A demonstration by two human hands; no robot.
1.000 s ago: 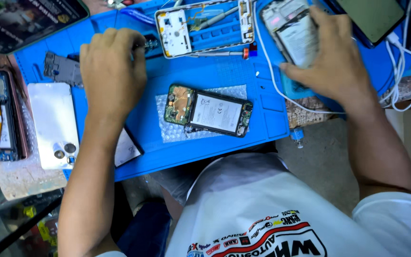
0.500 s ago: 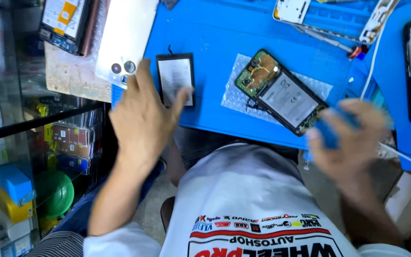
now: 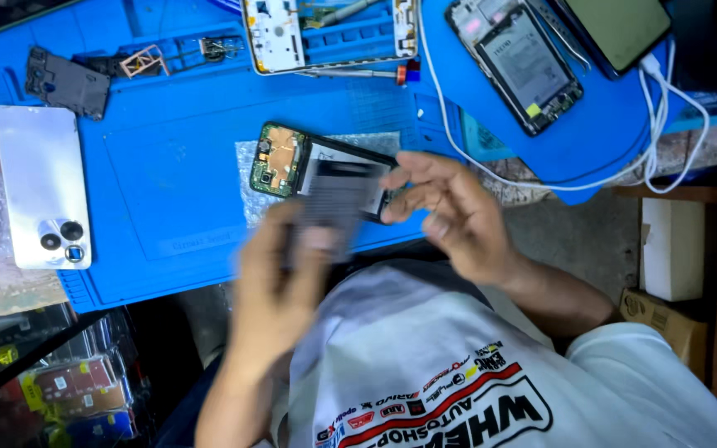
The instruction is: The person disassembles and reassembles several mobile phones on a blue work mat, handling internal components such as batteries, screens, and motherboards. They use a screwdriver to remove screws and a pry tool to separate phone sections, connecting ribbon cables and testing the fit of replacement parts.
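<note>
My left hand (image 3: 280, 290), blurred by motion, is shut on a dark flat rectangular part (image 3: 334, 207) and holds it just above the blue work mat (image 3: 168, 166). Under and behind that part lies an opened phone (image 3: 280, 158) with its green board bare, resting on a piece of bubble wrap (image 3: 245, 195). My right hand (image 3: 458, 216) hovers beside the phone's right end with its fingers apart. Its fingertips are close to the edge of the flat part, and it holds nothing that I can see.
A white phone back (image 3: 39, 187) and a dark frame piece (image 3: 68, 83) lie at the left. Farther back are a white phone frame (image 3: 280, 33), a screwdriver (image 3: 358, 73), another opened phone (image 3: 516, 62), a screen (image 3: 616, 29) and a white cable (image 3: 657, 124). A white box (image 3: 670, 249) sits at the right.
My left hand has picked up the dark flat part from the mat's left side and brought it over the opened phone. My right hand rose from the mat's front edge to meet it.
</note>
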